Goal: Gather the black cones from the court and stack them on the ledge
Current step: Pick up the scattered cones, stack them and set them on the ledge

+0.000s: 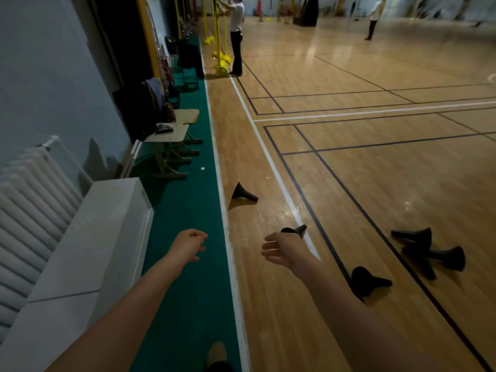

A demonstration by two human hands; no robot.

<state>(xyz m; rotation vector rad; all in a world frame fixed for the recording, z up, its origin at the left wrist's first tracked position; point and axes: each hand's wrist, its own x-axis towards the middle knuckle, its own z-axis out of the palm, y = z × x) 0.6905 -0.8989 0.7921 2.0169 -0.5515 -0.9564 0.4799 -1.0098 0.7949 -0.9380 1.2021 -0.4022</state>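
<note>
- Reaching forward over the floor with both bare arms. The left hand (188, 245) hangs above the green strip (193, 291), fingers loosely curled, holding nothing.
- The right hand (279, 251) is over the wooden floor (349, 183), fingers relaxed and slightly spread, nothing grasped.
- A small cone (300, 230) lies on its side just beyond the right hand and is partly hidden by it. I cannot tell whether they touch.
- The far cone (243, 193) lies tipped on the wood, close to the white edge of the green strip.
- The near cone (367, 281) lies on its side to the right of the right forearm, at a black court line.
- A cluster of cones (434, 253) lies further right, on their sides and overlapping.
- The white ledge (94, 237) runs along the left wall, beside the radiator (26, 197).
- Chairs (171, 135) stand beyond the ledge. A person in a white top (236, 22) stands by yellow poles (218, 49).
</note>
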